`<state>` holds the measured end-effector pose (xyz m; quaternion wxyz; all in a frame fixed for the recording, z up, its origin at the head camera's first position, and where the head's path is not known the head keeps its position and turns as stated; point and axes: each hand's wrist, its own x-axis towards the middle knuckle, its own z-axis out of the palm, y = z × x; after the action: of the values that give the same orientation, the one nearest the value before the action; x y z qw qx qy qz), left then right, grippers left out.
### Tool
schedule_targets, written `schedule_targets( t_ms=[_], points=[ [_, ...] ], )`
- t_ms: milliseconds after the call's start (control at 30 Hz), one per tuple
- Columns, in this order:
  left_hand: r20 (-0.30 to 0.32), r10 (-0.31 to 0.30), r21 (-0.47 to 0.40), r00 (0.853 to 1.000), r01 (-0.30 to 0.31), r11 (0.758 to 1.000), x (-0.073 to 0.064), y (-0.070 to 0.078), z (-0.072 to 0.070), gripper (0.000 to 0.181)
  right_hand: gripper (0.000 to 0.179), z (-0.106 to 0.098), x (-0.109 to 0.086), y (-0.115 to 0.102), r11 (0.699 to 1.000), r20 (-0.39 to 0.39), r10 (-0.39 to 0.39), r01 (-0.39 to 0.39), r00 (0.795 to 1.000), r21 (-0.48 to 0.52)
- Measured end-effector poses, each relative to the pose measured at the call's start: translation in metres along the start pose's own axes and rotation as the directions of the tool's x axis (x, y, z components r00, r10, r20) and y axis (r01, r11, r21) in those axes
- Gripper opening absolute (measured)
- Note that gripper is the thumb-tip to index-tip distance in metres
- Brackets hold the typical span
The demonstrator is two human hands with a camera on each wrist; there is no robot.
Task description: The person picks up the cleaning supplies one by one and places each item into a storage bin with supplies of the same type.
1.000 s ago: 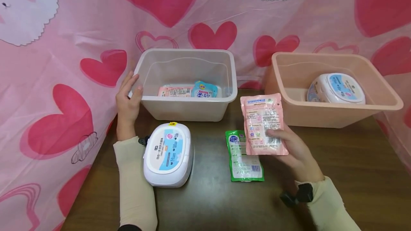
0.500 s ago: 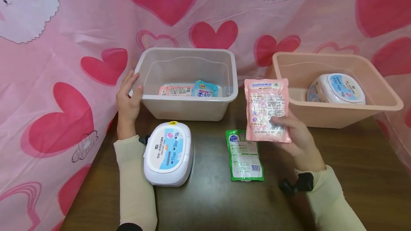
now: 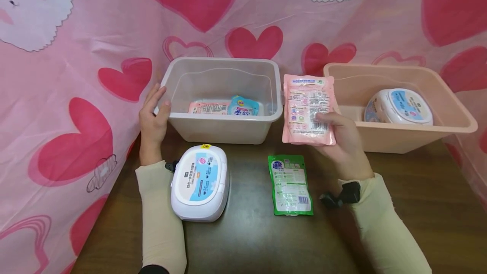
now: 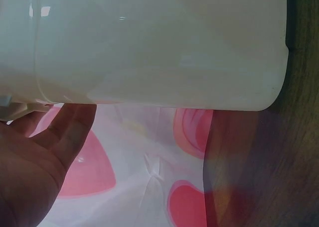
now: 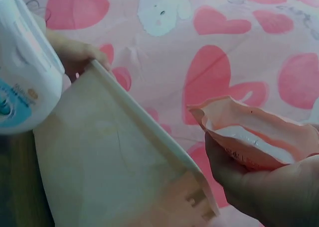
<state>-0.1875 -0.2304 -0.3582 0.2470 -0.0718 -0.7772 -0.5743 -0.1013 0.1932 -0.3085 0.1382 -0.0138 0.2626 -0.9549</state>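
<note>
The pink pouch point(image 3: 309, 107), pinched along one side by the right grip point(image 3: 344, 141) toward the far edge of the tabletop point(image 3: 243, 244), could slide, its film looking slick, or snag the grey bin point(image 3: 220, 132); the left grip point(image 3: 152, 117), pinching that bin's rim near the far left corner, might tip it; the pouch is a glossy rectangle, the bin smooth, round-cornered plastic.
</note>
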Motion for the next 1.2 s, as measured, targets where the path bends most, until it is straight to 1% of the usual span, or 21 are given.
schedule_targets(
  t_ms=[133,233,400,533,667,767,900,1000,1100,1200],
  points=[
    [0.006,0.0,-0.006,1.0,0.0,1.0,-0.005,0.019,0.0,0.051,0.062,0.009,0.018,0.006,1.0,-0.049,0.017,-0.016,0.999,0.013],
    [0.008,0.007,-0.002,1.0,-0.007,1.0,-0.006,0.024,0.0,0.05,0.058,0.014,0.034,0.011,0.999,-0.04,0.034,-0.032,0.999,0.041],
    [0.005,0.008,-0.009,1.0,-0.008,1.0,-0.007,0.022,0.001,0.05,0.057,0.02,0.06,0.015,0.997,0.008,0.033,-0.034,0.999,0.065],
    [0.009,0.008,-0.005,1.0,-0.008,1.0,-0.006,0.023,0.001,0.05,0.058,0.023,0.078,0.017,0.997,-0.023,0.027,-0.025,0.999,0.072],
    [0.008,0.017,0.0,1.0,-0.017,1.0,-0.005,0.023,0.0,0.05,0.059,0.029,0.096,0.02,0.997,-0.057,0.044,-0.041,0.997,0.06],
    [0.001,0.028,-0.006,1.0,-0.028,1.0,-0.004,0.019,-0.001,0.049,0.06,0.034,0.108,0.021,0.995,-0.074,0.086,-0.082,0.994,0.048],
    [0.0,0.034,-0.021,0.999,-0.034,0.999,0.001,-0.001,-0.001,0.048,0.061,0.039,0.119,0.021,0.989,-0.079,0.144,-0.142,0.986,0.033],
    [0.008,0.031,-0.025,0.999,-0.03,0.999,0.006,-0.018,-0.002,0.048,0.062,0.041,0.124,0.021,0.984,-0.093,0.176,-0.175,0.98,0.023],
    [0.011,0.025,-0.022,1.0,-0.025,0.999,0.008,-0.025,-0.002,0.047,0.063,0.043,0.126,0.02,0.979,-0.126,0.203,-0.204,0.971,0.012],
    [0.008,0.025,-0.004,1.0,-0.025,1.0,0.008,-0.027,-0.003,0.048,0.063,0.046,0.128,0.022,0.974,-0.149,0.223,-0.227,0.963,-0.015]
  ],
)
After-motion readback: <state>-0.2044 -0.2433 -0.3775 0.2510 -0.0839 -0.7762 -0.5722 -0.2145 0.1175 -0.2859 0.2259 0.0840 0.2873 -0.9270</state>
